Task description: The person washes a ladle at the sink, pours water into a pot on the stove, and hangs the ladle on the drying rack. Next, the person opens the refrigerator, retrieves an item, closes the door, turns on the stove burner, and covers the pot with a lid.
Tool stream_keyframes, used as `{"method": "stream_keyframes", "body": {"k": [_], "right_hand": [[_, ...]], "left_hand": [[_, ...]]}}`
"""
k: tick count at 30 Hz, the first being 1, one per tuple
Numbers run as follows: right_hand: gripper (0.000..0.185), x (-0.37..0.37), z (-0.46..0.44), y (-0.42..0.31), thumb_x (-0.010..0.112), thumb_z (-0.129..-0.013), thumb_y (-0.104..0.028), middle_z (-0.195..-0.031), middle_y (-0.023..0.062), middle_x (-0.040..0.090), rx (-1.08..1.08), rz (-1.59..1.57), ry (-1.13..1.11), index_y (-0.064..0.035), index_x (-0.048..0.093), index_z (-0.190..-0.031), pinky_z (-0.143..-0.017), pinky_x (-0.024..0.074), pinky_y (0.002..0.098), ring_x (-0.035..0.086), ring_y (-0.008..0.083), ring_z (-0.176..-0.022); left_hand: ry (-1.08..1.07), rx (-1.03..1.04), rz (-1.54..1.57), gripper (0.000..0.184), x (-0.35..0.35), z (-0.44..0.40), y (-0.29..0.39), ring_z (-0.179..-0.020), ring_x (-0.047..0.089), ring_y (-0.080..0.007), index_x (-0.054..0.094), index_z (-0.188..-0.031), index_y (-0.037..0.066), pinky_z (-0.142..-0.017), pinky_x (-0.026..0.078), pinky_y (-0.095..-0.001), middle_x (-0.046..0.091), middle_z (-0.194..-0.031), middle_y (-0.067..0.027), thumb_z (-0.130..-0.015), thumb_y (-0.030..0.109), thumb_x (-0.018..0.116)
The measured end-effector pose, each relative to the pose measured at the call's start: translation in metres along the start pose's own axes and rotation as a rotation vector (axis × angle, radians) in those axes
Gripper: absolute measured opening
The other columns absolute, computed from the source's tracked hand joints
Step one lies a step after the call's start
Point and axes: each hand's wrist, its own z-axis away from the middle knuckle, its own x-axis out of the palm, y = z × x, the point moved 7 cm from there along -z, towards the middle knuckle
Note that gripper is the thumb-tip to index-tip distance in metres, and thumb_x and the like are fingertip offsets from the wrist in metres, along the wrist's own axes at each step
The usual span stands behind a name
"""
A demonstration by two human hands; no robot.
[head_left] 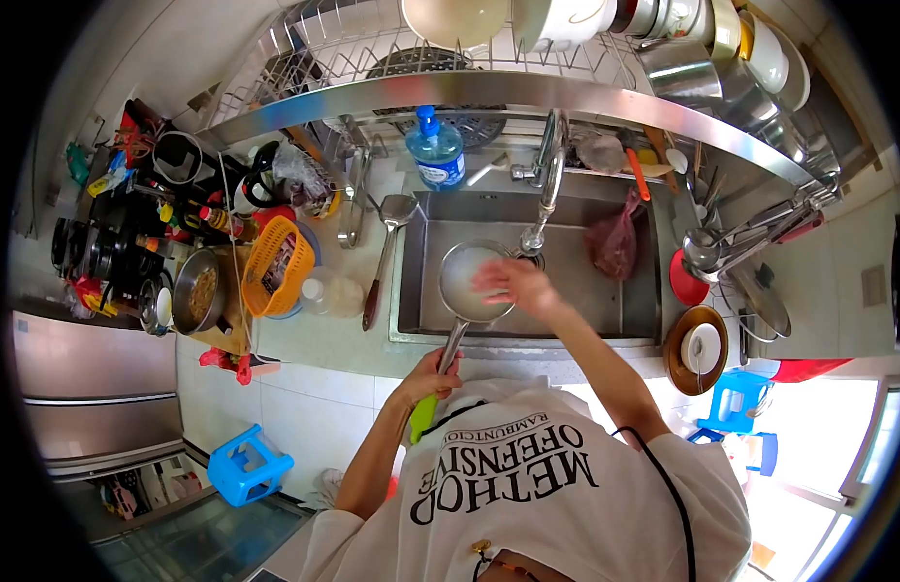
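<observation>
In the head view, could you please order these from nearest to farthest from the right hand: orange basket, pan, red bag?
From the right hand:
1. Pan: directly under the fingers.
2. Red bag: right side of the sink.
3. Orange basket: on the counter, far left.

The bright view glares white at lower right, bowing toward black corners.

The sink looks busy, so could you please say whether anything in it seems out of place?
Perhaps the reddish plastic bag at the right side of the sink: it seems odd sharing space with the saucepan held in the left hand. No spill is evident.
</observation>
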Motion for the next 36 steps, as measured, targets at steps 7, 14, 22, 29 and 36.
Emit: {"method": "stream_keyframes", "body": {"k": [7, 14, 22, 29, 36], "right_hand": [[0.029, -0.047, 0.037, -0.014, 0.045, -0.095, -0.024, -0.097, 0.0104, 0.058, -0.408, 0.422, 0.429, -0.0027, 0.050, -0.115, -0.056, 0.0569, 0.0313, 0.063, 0.0193, -0.084], [0.026, -0.136, 0.074, 0.035, 0.044, -0.095, -0.023, -0.097, 0.0086, 0.058, -0.307, 0.312, 0.703, -0.0058, 0.051, -0.112, -0.054, 0.0550, 0.0302, 0.062, 0.0165, -0.077], [0.028, -0.156, 0.100, 0.059, 0.045, -0.095, -0.025, -0.098, 0.0098, 0.060, -0.314, 0.288, 0.753, -0.0056, 0.050, -0.115, -0.054, 0.0563, 0.0311, 0.063, 0.0170, -0.076], [0.029, -0.179, 0.115, 0.068, 0.045, -0.095, -0.026, -0.099, 0.0087, 0.060, -0.287, 0.353, 0.826, -0.0065, 0.050, -0.115, -0.053, 0.0558, 0.0310, 0.062, 0.0162, -0.076], [0.024, -0.187, 0.111, 0.071, 0.044, -0.094, -0.022, -0.096, 0.0067, 0.056, -0.314, 0.358, 0.818, -0.0054, 0.050, -0.111, -0.049, 0.0556, 0.0286, 0.061, 0.0145, -0.073]], "left_hand": [[0.080, 0.017, -0.076, 0.053, -0.001, 0.009, 0.009, -0.047, 0.045, -0.0106, 0.043, -0.112, 0.003, -0.039, 0.035, -0.0257, 0.044, -0.070, -0.0003, -0.064, -0.006, 0.064], [0.130, 0.070, -0.098, 0.053, -0.015, 0.012, 0.016, -0.043, 0.041, -0.0092, 0.042, -0.112, 0.005, -0.037, 0.032, -0.0247, 0.040, -0.066, 0.0015, -0.065, -0.011, 0.061], [0.175, 0.175, -0.170, 0.052, -0.029, 0.010, 0.029, -0.043, 0.042, -0.0094, 0.042, -0.110, 0.005, -0.034, 0.032, -0.0241, 0.039, -0.068, 0.0014, -0.064, -0.014, 0.058], [0.250, 0.226, -0.221, 0.051, -0.038, 0.011, 0.044, -0.045, 0.044, -0.0100, 0.042, -0.109, 0.005, -0.035, 0.033, -0.0247, 0.040, -0.070, 0.0009, -0.064, -0.014, 0.058], [0.294, 0.267, -0.235, 0.050, -0.045, 0.011, 0.053, -0.047, 0.047, -0.0103, 0.042, -0.108, 0.005, -0.036, 0.034, -0.0246, 0.041, -0.071, 0.0006, -0.065, -0.013, 0.058]]}}
